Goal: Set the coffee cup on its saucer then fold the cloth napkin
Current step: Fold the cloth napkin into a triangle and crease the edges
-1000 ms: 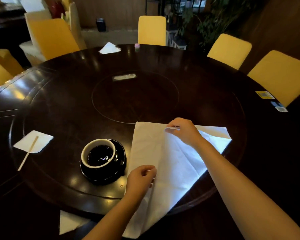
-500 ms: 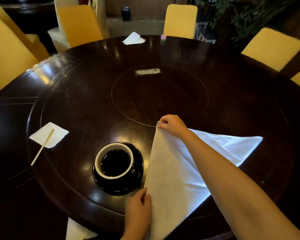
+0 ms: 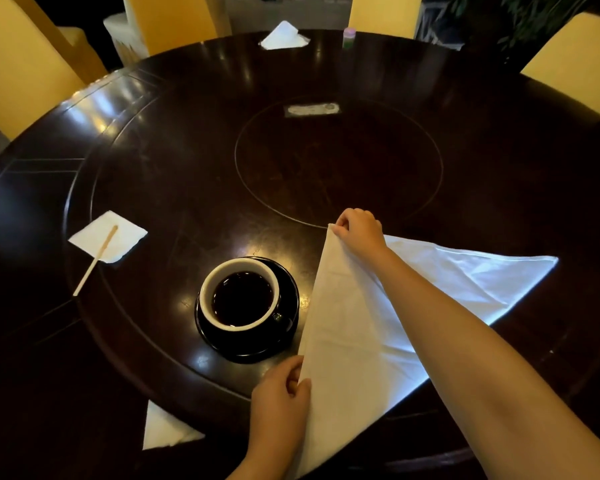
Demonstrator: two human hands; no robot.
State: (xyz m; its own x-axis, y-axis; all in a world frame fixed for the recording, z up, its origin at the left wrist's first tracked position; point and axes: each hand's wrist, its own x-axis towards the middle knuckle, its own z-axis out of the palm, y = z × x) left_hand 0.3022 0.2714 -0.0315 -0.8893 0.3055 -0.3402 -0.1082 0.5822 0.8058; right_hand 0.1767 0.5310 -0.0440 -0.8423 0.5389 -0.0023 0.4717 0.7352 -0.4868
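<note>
Coffee cup (image 3: pixel 239 299) seated on saucer (image 3: pixel 284 341); napkin (image 3: pixel 354 334) fold underway, left hand (image 3: pixel 281 400) and right hand (image 3: pixel 359 230) each pinching fold-edge ends; next, flatten crease, fold again.

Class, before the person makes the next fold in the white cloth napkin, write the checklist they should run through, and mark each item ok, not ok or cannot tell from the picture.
1. Coffee cup seated on its saucer: ok.
2. Cloth napkin already folded once into a triangle: ok.
3. Left hand pinching the near corner: ok.
4. Right hand holding the far corner: ok.
5. Napkin edge clear of the saucer: cannot tell; the two look very close.
6. Napkin fully on the table: not ok; its near part hangs over the edge.
</note>
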